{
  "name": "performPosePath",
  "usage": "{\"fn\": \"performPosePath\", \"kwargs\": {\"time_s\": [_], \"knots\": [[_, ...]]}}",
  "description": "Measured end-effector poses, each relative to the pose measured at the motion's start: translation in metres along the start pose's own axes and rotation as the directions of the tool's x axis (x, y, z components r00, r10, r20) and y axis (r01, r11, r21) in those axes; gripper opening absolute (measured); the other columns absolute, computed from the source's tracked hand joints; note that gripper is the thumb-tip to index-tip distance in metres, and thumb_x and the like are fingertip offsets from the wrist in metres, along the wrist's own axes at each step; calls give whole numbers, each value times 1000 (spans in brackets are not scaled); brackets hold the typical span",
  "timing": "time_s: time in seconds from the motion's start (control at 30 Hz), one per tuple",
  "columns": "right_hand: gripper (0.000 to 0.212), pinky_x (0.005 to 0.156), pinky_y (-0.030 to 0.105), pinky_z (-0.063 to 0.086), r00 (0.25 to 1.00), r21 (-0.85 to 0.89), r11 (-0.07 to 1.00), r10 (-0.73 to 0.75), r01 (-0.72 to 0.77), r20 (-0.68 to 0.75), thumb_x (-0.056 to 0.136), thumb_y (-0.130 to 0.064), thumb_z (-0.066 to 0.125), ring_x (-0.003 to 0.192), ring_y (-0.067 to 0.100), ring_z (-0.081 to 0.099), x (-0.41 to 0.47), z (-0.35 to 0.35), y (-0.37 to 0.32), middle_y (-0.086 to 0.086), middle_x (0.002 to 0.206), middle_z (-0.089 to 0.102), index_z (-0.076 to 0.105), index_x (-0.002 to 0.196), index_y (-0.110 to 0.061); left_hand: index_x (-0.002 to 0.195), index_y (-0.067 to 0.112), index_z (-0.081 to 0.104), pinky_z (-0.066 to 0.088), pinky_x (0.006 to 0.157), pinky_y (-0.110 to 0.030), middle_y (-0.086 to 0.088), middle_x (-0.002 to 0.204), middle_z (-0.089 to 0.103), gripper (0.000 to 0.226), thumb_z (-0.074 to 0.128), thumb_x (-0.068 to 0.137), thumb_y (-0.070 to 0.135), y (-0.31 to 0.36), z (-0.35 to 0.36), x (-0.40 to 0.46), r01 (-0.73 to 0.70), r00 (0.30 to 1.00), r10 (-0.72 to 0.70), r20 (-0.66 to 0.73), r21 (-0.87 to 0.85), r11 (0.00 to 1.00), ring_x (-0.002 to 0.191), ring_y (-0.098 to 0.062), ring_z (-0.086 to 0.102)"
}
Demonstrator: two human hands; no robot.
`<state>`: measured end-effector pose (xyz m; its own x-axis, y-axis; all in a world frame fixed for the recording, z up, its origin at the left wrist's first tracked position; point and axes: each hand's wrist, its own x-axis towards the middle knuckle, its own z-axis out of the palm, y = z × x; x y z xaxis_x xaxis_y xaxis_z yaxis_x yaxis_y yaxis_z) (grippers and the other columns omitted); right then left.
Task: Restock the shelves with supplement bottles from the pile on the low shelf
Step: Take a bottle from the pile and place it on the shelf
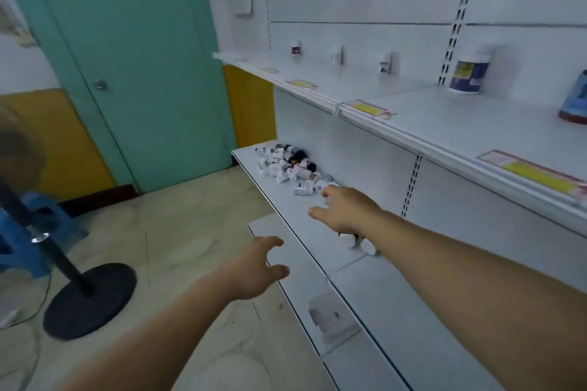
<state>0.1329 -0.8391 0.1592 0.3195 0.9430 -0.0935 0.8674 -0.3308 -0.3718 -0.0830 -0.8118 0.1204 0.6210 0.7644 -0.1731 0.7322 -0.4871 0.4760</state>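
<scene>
A pile of small supplement bottles (pixel 287 165), mostly white with a few dark ones, lies at the far left end of the low white shelf (pixel 305 241). My right hand (pixel 344 209) reaches over that shelf just short of the pile, fingers spread and holding nothing. Two white bottles (pixel 359 240) lie under my right wrist. My left hand (pixel 257 267) hovers in front of the shelf's edge with loosely curled fingers, empty. On the upper shelf (pixel 413 124) stand three small bottles (pixel 337 54) at the back and a large blue-labelled jar (pixel 469 73).
Another blue container (pixel 576 98) stands at the right edge of the upper shelf. Yellow price tags (pixel 370 108) line its front rail. A fan stand with a round black base (pixel 90 298) and a blue stool (pixel 38 232) occupy the floor to the left. A green door (pixel 133 67) is behind.
</scene>
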Motion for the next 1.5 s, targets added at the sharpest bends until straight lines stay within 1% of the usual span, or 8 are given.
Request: {"fn": "performPosePath", "kwargs": {"time_s": [0.13, 0.47, 0.57, 0.9, 1.0, 1.3, 1.4, 1.5], "knots": [[72, 96, 36, 40, 998, 11, 998, 57, -57, -29, 83, -62, 51, 126, 28, 45, 100, 28, -37, 7, 145, 42, 38, 141, -22, 141, 27, 36, 30, 107, -29, -1, 150, 31, 61, 59, 87, 44, -72, -37, 98, -51, 998, 51, 36, 8, 999, 134, -18, 35], [69, 91, 34, 40, 963, 109, 958, 269, -264, -32, 80, -66, 51, 120, 29, 50, 309, 68, -129, 8, 136, 51, 45, 133, -21, 141, 26, 37, 31, 104, -29, 0, 148, 35, 64, 60, 85, 48, -226, -162, 314, -177, 971, 163, 174, 66, 982, 132, -19, 37], [57, 89, 36, 41, 952, 113, 948, 303, -297, -41, 81, -62, 51, 115, 29, 52, 360, 79, -135, 8, 129, 56, 51, 122, -23, 140, 29, 37, 34, 101, -28, 0, 145, 39, 64, 60, 84, 50, -251, -183, 373, -215, 958, 192, 211, 97, 972, 129, -19, 41], [54, 79, 28, 35, 887, 245, 867, 458, -434, -50, 85, -54, 55, 116, 30, 53, 557, 135, -127, 10, 130, 57, 54, 125, -18, 142, 30, 32, 34, 103, -30, 1, 148, 34, 62, 58, 88, 47, -328, -199, 581, -324, 881, 223, 417, 190, 927, 130, -18, 39], [31, 80, 27, 34, 867, 275, 840, 496, -468, -37, 86, -47, 54, 111, 28, 55, 589, 158, -124, 7, 117, 62, 60, 104, -22, 144, 27, 28, 33, 103, -29, 1, 151, 29, 67, 60, 87, 43, -346, -200, 639, -375, 842, 245, 480, 195, 906, 131, -18, 38], [62, 81, 29, 40, 669, 299, 648, 742, -700, -43, 85, -52, 58, 116, 28, 51, 668, 213, -101, 8, 132, 52, 43, 135, -18, 147, 20, 26, 25, 113, -37, -2, 153, 28, 70, 61, 88, 33, -370, -154, 789, -723, 640, 559, 527, 167, 670, 138, -20, 28], [53, 88, 35, 46, 662, 318, 655, 742, -685, -103, 88, -42, 57, 112, 28, 53, 700, 219, -88, 10, 129, 54, 45, 133, -17, 148, 18, 23, 20, 113, -36, -4, 154, 24, 68, 57, 91, 30, -372, -123, 820, -805, 573, 651, 498, 191, 562, 141, -22, 22], [50, 90, 29, 40, 718, 339, 731, 669, -591, -190, 89, -37, 59, 115, 25, 52, 730, 223, -73, 7, 131, 54, 48, 134, -17, 149, 18, 16, 24, 112, -41, -4, 157, 15, 77, 59, 88, 36, -381, -92, 839, -844, 530, 669, 520, 248, 476, 142, -24, 16]]}}
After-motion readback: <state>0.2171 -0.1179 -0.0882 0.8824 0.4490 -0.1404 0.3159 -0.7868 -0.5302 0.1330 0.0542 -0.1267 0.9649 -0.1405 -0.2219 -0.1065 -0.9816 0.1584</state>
